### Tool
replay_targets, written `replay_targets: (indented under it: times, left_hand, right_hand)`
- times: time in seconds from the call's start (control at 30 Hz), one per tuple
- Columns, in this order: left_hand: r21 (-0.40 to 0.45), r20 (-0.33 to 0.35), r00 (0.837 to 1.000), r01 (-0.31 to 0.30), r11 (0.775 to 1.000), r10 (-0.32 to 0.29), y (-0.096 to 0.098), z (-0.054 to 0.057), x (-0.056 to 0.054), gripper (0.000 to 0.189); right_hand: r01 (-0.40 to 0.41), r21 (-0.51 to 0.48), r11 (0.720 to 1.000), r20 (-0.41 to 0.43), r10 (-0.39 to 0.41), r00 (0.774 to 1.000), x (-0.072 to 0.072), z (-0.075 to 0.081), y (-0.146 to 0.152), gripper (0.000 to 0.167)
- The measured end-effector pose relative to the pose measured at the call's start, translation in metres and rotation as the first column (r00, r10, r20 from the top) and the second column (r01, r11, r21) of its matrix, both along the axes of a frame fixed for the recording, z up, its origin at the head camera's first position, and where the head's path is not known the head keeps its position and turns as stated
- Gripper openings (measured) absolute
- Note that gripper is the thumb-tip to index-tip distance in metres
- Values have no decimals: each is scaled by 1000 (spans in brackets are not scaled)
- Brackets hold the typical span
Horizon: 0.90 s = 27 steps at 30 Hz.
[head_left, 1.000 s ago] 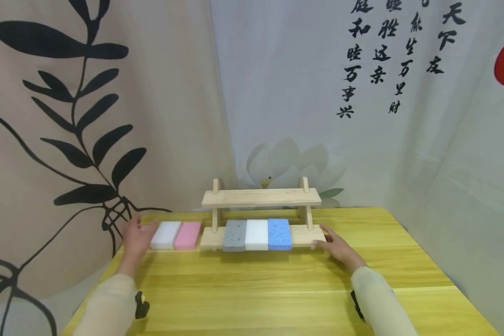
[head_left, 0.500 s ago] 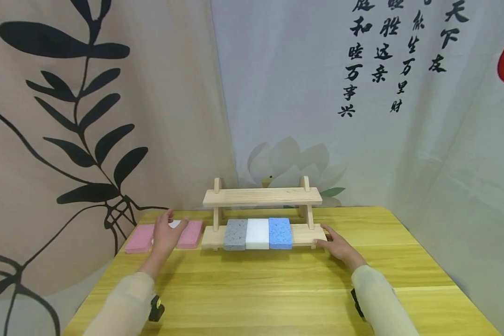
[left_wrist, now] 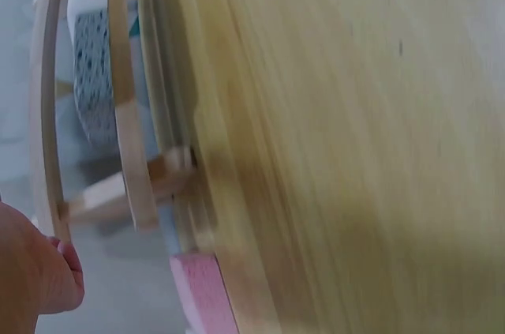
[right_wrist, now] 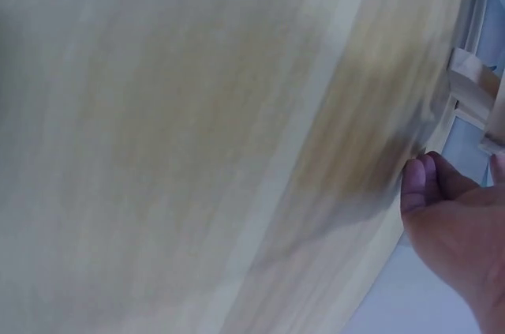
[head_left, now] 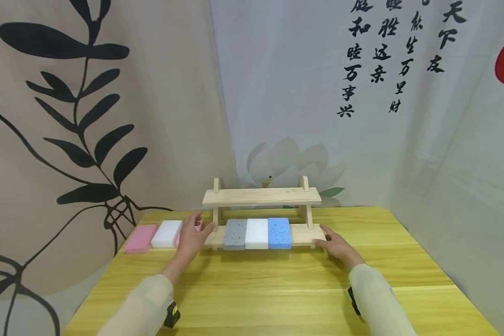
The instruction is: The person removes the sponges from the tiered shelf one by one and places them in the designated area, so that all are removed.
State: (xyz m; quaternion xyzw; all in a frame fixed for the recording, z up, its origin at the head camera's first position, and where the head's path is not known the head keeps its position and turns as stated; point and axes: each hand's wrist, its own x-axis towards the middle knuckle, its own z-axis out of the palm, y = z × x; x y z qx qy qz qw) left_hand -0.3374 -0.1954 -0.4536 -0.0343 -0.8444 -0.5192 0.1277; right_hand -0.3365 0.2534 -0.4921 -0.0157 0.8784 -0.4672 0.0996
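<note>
In the head view my left hand [head_left: 192,237] is over a pink sponge [head_left: 199,226], partly covering it, beside the left end of a two-tier wooden shelf [head_left: 262,197]. Its fingers are loosely bent and nothing is held; whether it touches the sponge is unclear. My right hand [head_left: 339,246] holds the right end of the lower board, its fingers curled in the right wrist view. On that board a grey sponge [head_left: 234,234], a white sponge [head_left: 256,234] and a blue sponge [head_left: 279,233] lie side by side.
Left of my left hand, a white sponge [head_left: 166,234] and another pink sponge [head_left: 140,239] lie on the wooden table [head_left: 277,294]. Behind the table hangs a printed cloth [head_left: 277,93]. The shelf's upper board bears nothing.
My left hand has moved right, from the far-left pink sponge past the white one to the pink sponge nearest the shelf. My right hand stays at the shelf's right end.
</note>
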Motion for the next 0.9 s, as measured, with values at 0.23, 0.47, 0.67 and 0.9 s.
replay_targets:
  times: [0.23, 0.47, 0.67, 0.9]
  left_hand:
    - [24, -3, 1000, 19, 1000, -19, 26, -5, 6, 70]
    - [53, -26, 999, -22, 998, 24, 49, -15, 8, 69]
    - [83, -42, 996, -77, 994, 81, 61, -15, 15, 74]
    - [103, -11, 991, -128, 986, 130, 66, -15, 22, 76]
  right_hand:
    - [-10, 12, 1000, 0, 10, 1000, 5, 4, 2, 83]
    - [19, -27, 999, 8, -19, 1000, 2, 0, 2, 84]
    - [20, -69, 997, -11, -21, 1000, -1, -3, 1, 84]
    - [4, -60, 998, -15, -5, 1000, -1, -2, 0, 84]
